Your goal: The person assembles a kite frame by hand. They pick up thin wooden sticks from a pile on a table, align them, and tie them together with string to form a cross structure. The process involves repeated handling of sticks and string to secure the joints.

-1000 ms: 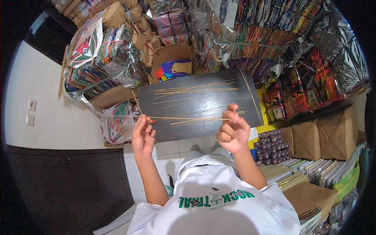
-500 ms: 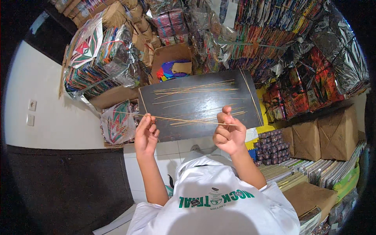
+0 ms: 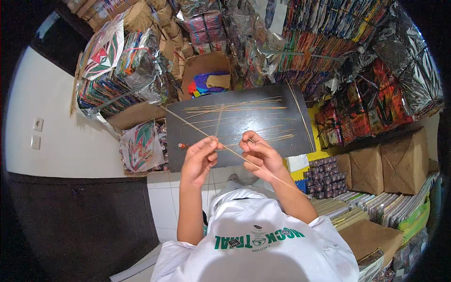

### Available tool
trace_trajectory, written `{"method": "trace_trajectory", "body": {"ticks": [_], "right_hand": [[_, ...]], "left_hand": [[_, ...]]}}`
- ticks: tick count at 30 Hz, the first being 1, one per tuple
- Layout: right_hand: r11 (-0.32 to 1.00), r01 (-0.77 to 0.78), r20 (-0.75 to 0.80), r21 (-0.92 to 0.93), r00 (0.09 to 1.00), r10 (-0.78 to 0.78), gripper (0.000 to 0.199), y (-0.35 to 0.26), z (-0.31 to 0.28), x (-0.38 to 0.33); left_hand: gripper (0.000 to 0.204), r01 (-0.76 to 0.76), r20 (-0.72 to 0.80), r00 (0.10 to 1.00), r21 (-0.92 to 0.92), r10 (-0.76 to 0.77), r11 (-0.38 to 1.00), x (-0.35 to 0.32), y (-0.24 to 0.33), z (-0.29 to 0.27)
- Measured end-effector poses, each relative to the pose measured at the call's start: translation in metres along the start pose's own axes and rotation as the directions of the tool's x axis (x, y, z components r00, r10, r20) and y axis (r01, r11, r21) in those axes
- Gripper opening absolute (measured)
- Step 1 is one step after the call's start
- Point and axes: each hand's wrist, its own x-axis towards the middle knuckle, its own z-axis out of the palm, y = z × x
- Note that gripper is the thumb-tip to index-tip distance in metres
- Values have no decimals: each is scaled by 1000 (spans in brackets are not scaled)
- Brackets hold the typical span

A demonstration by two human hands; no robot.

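My left hand (image 3: 199, 157) and my right hand (image 3: 257, 155) are close together over the near edge of a dark board (image 3: 188, 136). Both pinch one long thin bamboo stick (image 3: 188, 124), which slants from the upper left down to the lower right past my right wrist. Several more thin sticks (image 3: 235, 105) lie scattered across the board. A small orange-and-white spool (image 3: 182, 146) sits on the board just left of my left hand.
Stacks of colourful paper kites (image 3: 112, 70) wrapped in plastic rise behind and left of the board. An open cardboard box (image 3: 206, 75) holds coloured sheets. Brown paper parcels (image 3: 385, 164) and shiny packs stand at the right. A white wall with a switch (image 3: 36, 131) is at the left.
The stick was held level between hands set wide apart. My hands have come together near its middle, and the stick has swung to a slant, left end up.
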Motion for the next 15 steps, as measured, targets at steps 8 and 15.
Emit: {"method": "trace_trajectory", "body": {"ticks": [8, 15], "right_hand": [[859, 0, -244, -511, 959, -145, 22, 3, -16, 6], [717, -74, -243, -693, 960, -136, 22, -12, -22, -18]], "left_hand": [[18, 22, 22, 1000, -2, -22, 1000, 4, -11, 14], [17, 43, 42, 998, 1, -43, 999, 4, -8, 5]]}}
